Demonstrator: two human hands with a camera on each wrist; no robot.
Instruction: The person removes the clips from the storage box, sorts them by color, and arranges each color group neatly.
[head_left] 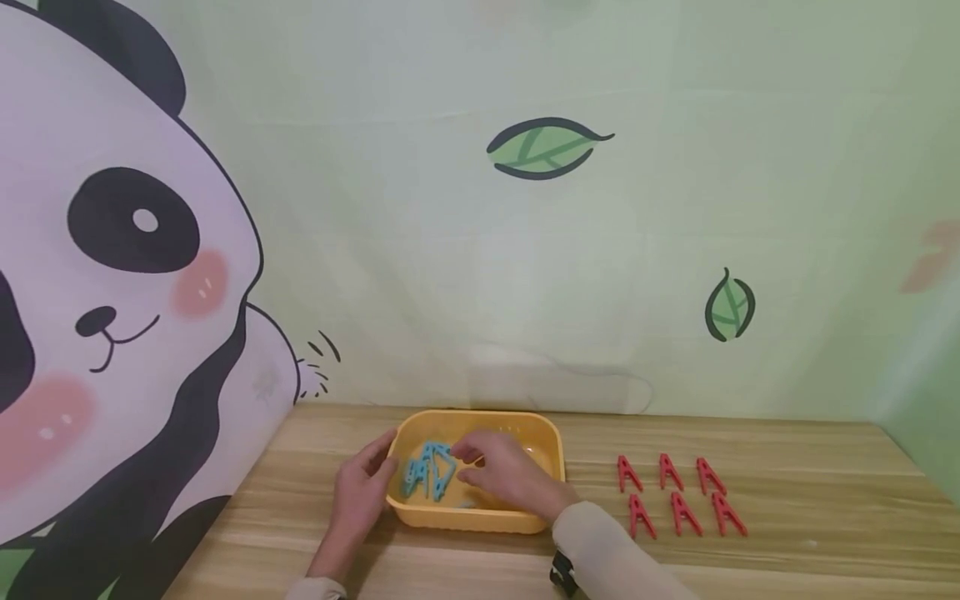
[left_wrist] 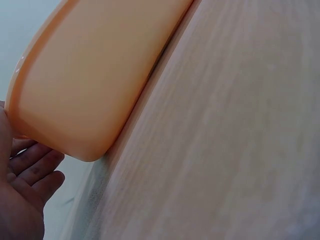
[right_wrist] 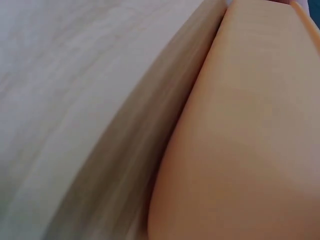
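Observation:
A yellow plastic basin (head_left: 468,518) stands on the wooden table, with several blue clothespins (head_left: 429,471) in a loose pile at its left end. My left hand (head_left: 362,487) holds the basin's left rim. In the left wrist view, the fingers (left_wrist: 37,167) bend beside the basin's outer wall (left_wrist: 95,75). Over the basin's inside reaches my right hand (head_left: 506,471), its thumb and fingertips apart right beside the blue pile. Only the basin's outer wall (right_wrist: 240,135) fills the right wrist view; the right hand is hidden there.
Several red clothespins (head_left: 677,511) lie in two rows on the table (head_left: 810,500), right of the basin. A pale green backdrop (head_left: 420,250) with a printed panda and leaves rises behind the table. A black band (head_left: 562,573) shows by the right sleeve.

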